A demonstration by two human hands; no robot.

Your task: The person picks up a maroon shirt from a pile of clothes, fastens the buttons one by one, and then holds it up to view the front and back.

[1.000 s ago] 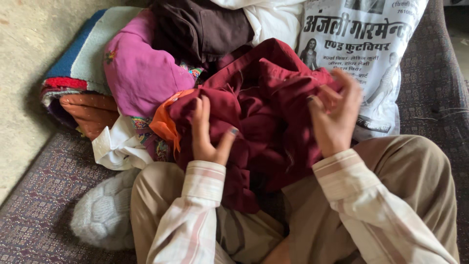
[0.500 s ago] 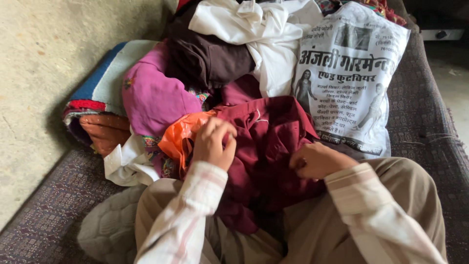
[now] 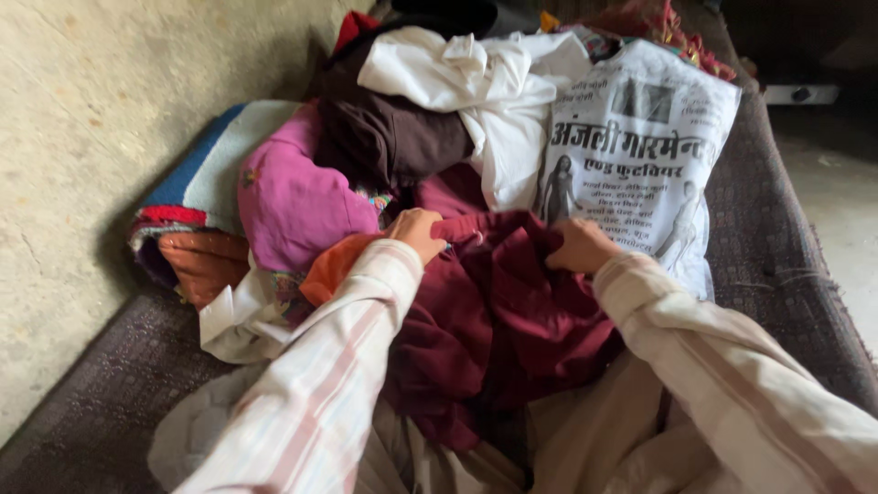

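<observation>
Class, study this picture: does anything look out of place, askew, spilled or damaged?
Nothing looks damaged or spilled. The clothes are simply heaped unfolded: the crumpled white cloth garment lies over the dark brown one, beside the white printed plastic bag. The left hand and right hand grip the bunched maroon cloth garment.

A single head-worn camera looks steeply down and forward from close above the person's lap. It frames both sleeved forearms, the heap of clothes point(image 3: 430, 137) ahead, the wall point(image 3: 119, 110) at left and the floor point(image 3: 837, 174) at right.
</observation>
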